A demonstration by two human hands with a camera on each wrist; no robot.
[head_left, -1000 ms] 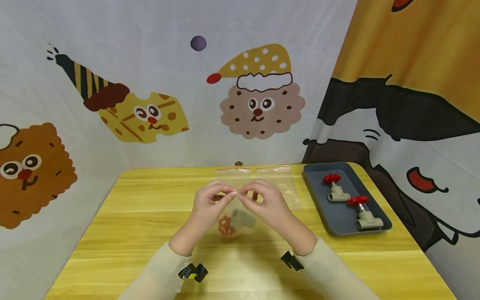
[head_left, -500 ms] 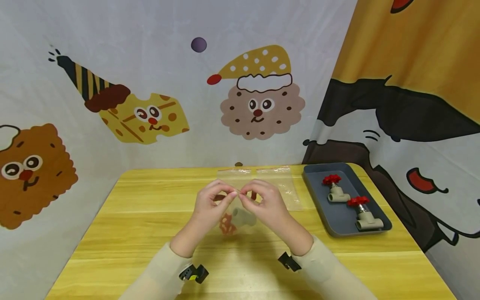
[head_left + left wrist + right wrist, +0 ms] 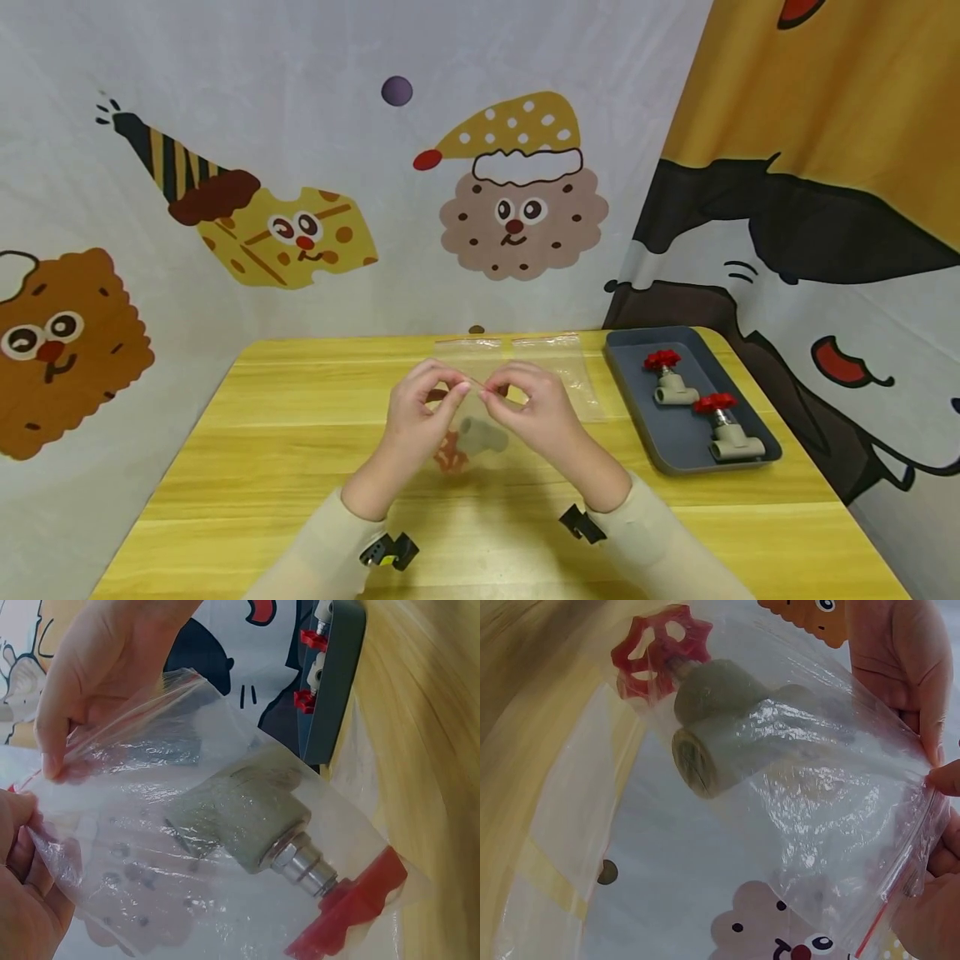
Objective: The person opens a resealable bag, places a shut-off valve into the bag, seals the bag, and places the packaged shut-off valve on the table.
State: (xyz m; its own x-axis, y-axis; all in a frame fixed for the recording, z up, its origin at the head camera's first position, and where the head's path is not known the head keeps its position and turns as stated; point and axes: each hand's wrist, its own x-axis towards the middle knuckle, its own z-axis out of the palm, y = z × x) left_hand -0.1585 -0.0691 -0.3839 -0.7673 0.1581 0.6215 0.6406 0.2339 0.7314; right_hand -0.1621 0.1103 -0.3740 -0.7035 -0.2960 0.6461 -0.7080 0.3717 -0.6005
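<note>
My left hand and right hand are raised over the table, their fingertips close together. Each pinches the top edge of a clear zip bag between thumb and finger. A red line runs along the bag's mouth in the right wrist view. Inside the bag hangs a grey-beige pipe valve with a metal stem and a red handwheel. The valve sits low in the bag, off the tabletop, its handwheel lowest in the left wrist view. Whether the zip is fully pressed together cannot be told.
At the table's right stands a grey tray holding two similar valves, one farther back and one nearer. Two flat clear zip bags, one left and one right, lie near the back edge. A printed cloth hangs behind.
The fingertips of my two hands have drawn slightly apart along the bag's edge. The bagged valve sways a little to the left. Tray and flat bags stay in place.
</note>
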